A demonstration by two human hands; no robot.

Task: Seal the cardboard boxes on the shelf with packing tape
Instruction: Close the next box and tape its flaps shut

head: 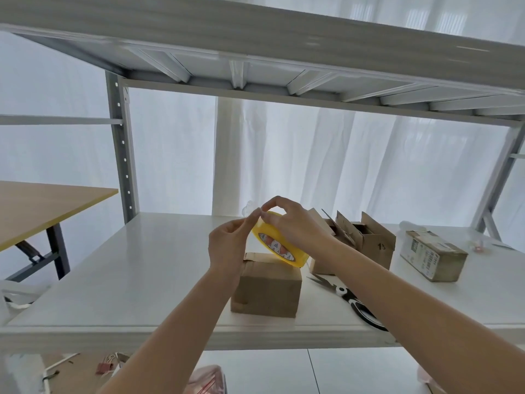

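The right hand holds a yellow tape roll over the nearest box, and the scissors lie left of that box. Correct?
No. The head view shows the scissors right of the nearest box; the right hand does hold the yellow tape roll over it.

The right hand [295, 223] covers the upper part of the tape [279, 248]. Whether the left hand [227, 245] pinches a loose end there is too small to tell. Tape and left hand hide much of the top of the box [267, 291]. At 4 o'clock from it, the right forearm covers part of the handles of the scissors [339, 290]. At 2 o'clock, the open box [369, 240] sits partly behind the right wrist. At 3 o'clock, the label [426, 257] is unreadable. The table [42, 206], at 9 o'clock, is cut by the left edge. The bag [208, 379], at 6 o'clock, is cut by the bottom edge.
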